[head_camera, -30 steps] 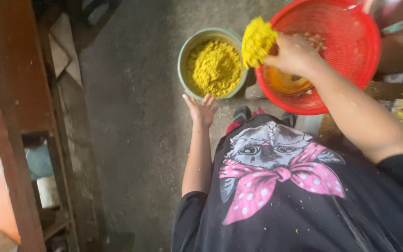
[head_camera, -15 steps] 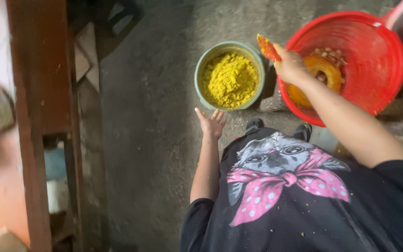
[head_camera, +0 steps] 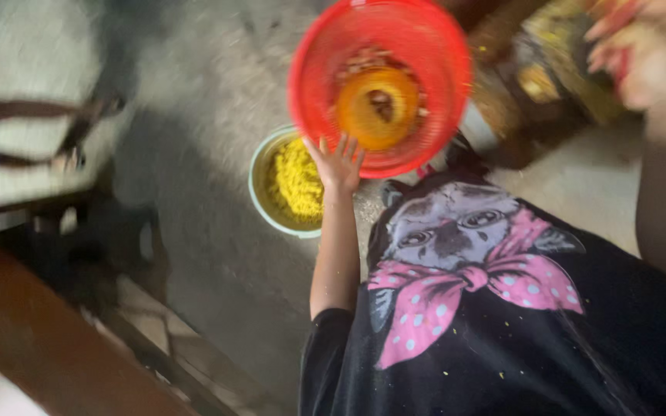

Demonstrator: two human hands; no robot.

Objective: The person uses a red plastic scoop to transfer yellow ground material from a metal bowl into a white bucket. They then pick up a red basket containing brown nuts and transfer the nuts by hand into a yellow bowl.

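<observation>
My left hand (head_camera: 338, 166) is up against the lower edge of the red basket (head_camera: 379, 85), at about 7 o'clock on its rim. The fingers are spread like a fan and lie flat on the mesh; they do not pinch anything. The basket is tilted, so its inside faces me, and it sits at about 12 o'clock in the view. Inside it there is an orange round piece (head_camera: 378, 108) with a dark hole in the middle, and some small crumbs around it.

Just under the basket, at its 8 o'clock, stands a pale green bowl (head_camera: 260, 192) on the grey floor (head_camera: 210, 254). It is full of yellow grains (head_camera: 296, 183). The basket rim covers a part of the bowl.

My right hand (head_camera: 641, 58) is far at 2 o'clock, well apart from the basket. It is blurred, so I cannot tell how its fingers are or if it holds something.

Below, at 5 o'clock, is my black shirt (head_camera: 502, 331) with a grey animal face and a pink dotted bow. At 8 o'clock there is a brown wooden beam (head_camera: 48, 339).
</observation>
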